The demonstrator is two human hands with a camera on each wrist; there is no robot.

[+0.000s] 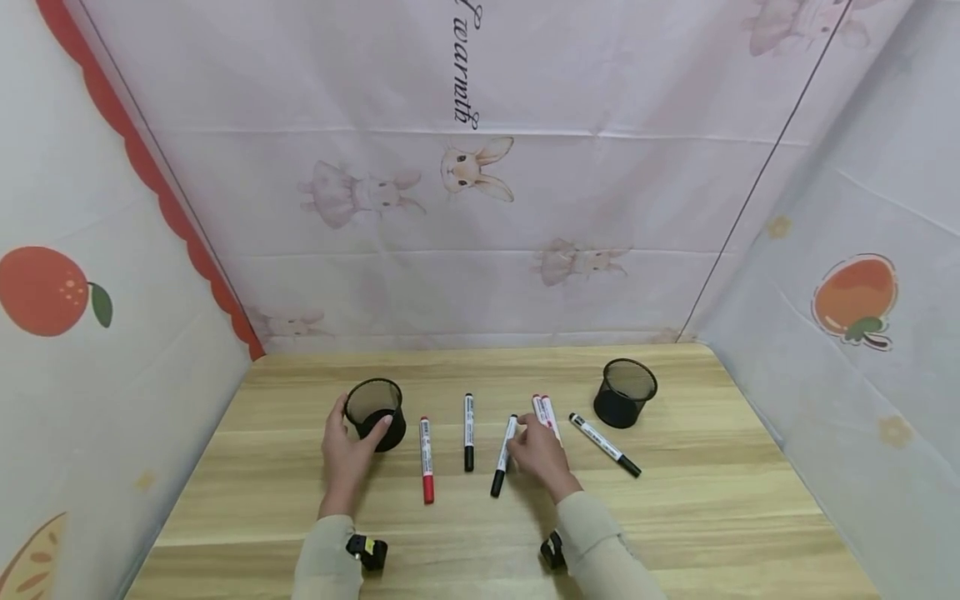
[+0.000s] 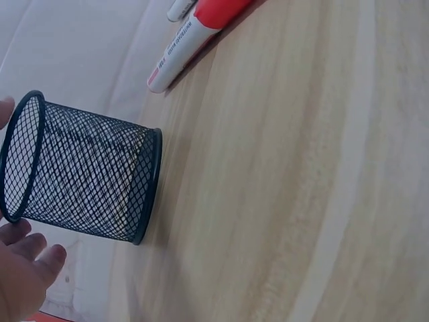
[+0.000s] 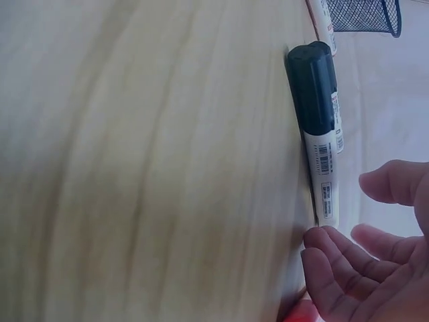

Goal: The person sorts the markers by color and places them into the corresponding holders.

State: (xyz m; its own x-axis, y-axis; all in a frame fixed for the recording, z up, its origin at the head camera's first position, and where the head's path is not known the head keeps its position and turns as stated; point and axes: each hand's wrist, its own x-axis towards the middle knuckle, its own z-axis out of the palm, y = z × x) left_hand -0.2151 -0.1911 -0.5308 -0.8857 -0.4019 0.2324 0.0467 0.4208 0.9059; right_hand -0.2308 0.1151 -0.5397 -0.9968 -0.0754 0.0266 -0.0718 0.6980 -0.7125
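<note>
My left hand holds a black mesh pen holder by its sides; the thumb lies across the near side. In the left wrist view the fingers and thumb tip sit at the rim of the upright pen holder. My right hand hovers at the far end of a black-capped whiteboard marker. The right wrist view shows its thumb apart from the fingers, with fingertips beside the white end of that marker. Two red markers lie partly hidden behind this hand.
A second mesh pen holder stands at the back right. A black marker lies slanted in front of it. Between the left pen holder and the right hand lie a red marker and another black marker. Fabric walls enclose the wooden table.
</note>
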